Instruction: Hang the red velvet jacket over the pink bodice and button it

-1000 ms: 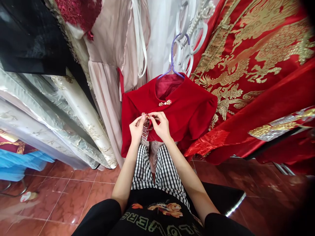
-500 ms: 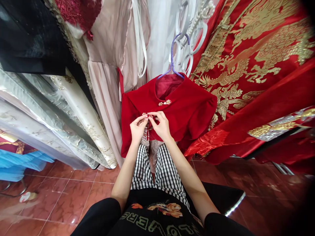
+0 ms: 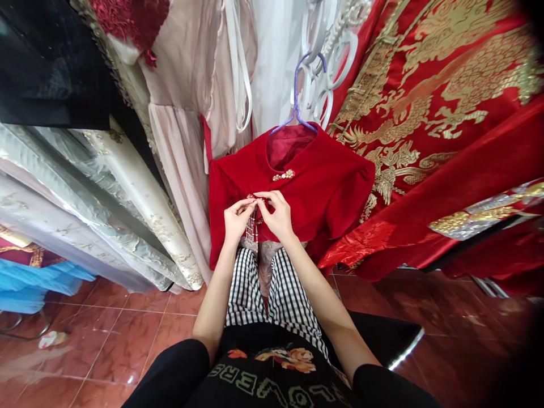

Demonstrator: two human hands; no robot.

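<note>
Red velvet makes up the jacket (image 3: 306,207) at the middle of the frame, its lower edge by the wearer's lap, and its front is where both hands are busy. Compared with a second ago, the fingertips have drawn together: a gap showing a bit of gold has closed, and the tips now meet over the lower ornament (image 3: 250,198); the jacket itself has hardly moved. As I judge it, the work has narrowed to that one small spot. The left hand (image 3: 236,222) pinches there with thumb and forefinger, and the right hand (image 3: 277,214) pinches against it from the other side; both seem to grasp the ornament, though the fingers hide just which part each has. Counting: two hands, one jacket, one purple hanger (image 3: 296,102) above its collar, and two ornaments, the other being the neck clasp (image 3: 283,175), set with a pearl-like bead. One beaded tassel (image 3: 250,231) dangles under the left fingers, its strands too fine to count. One pale pink dress (image 3: 176,141) hangs at upper left, one gold-patterned red garment (image 3: 442,107) at upper right, and two checked trouser legs (image 3: 293,286) lie below centre.
</note>
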